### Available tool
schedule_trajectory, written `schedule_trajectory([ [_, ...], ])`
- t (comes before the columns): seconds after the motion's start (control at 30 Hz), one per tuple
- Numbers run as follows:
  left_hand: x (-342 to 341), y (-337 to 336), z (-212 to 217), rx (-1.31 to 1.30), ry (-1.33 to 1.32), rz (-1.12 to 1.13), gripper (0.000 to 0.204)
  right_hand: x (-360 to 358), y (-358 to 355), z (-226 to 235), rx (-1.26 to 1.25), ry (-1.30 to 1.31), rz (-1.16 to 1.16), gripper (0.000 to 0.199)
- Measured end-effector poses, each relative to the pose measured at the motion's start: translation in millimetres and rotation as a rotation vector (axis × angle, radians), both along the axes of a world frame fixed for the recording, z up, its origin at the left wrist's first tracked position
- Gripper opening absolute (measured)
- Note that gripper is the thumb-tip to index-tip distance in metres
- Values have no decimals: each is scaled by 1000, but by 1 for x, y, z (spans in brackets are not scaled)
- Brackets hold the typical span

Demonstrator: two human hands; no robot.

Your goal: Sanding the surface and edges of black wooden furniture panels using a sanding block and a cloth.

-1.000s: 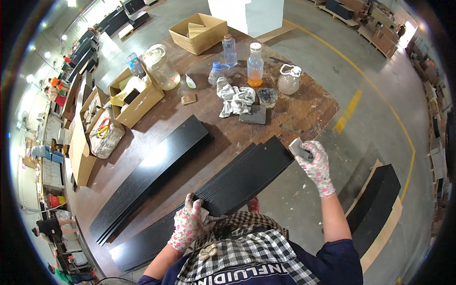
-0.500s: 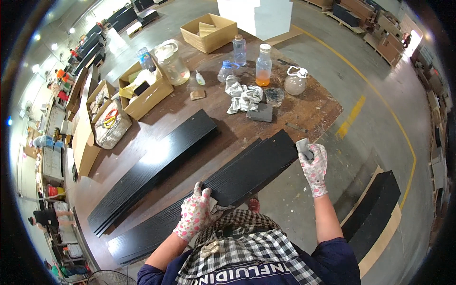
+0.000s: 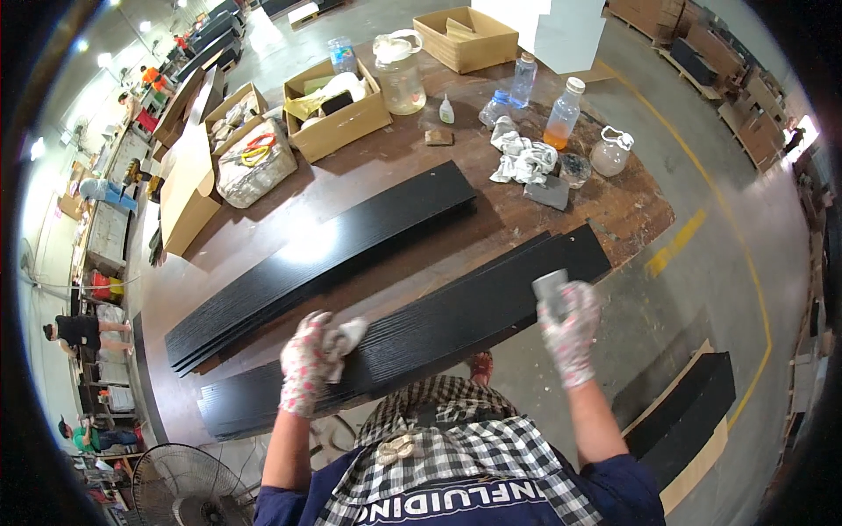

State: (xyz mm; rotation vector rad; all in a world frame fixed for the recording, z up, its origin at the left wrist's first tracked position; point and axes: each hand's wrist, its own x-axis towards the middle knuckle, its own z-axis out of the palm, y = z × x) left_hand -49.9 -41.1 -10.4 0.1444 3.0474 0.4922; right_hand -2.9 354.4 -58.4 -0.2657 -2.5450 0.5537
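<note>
Both my hands wear white gloves with a pink pattern. My left hand (image 3: 303, 366), a little blurred, is closed on a crumpled white rag (image 3: 349, 337) over the left part of the nearer stack of long black boards (image 3: 447, 311). Toward that stack's right end, my right hand (image 3: 572, 337) grips a light grey sanding block (image 3: 551, 286) above the front edge; whether the block touches the board is unclear. The boards have a wood-grain surface and lie slantwise across the table. A second stack of black boards (image 3: 351, 232) lies behind them.
On the brown table (image 3: 263, 237) stand bottles and a large jar (image 3: 399, 79), a cardboard box (image 3: 338, 127), another rag (image 3: 524, 159) and a dark grey block (image 3: 548, 192). More black boards (image 3: 693, 416) lie low at right. A fan (image 3: 189, 491) stands at lower left.
My left hand has moved left along the boards with the rag, which now shows more. My right hand has brought the block inward from the board's right end. The view has shifted.
</note>
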Motion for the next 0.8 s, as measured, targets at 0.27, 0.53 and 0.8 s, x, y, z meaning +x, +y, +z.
schedule_trajectory([
  [0.27,45,-125,-1,-55,-30,127,28,24,-139,5,-411,128,283,35],
  [0.53,44,-168,-8,114,-60,-33,28,61,-236,-9,-130,64,330,40],
  [0.8,57,-269,-1,-34,88,190,23,48,-196,-11,72,81,123,43],
])
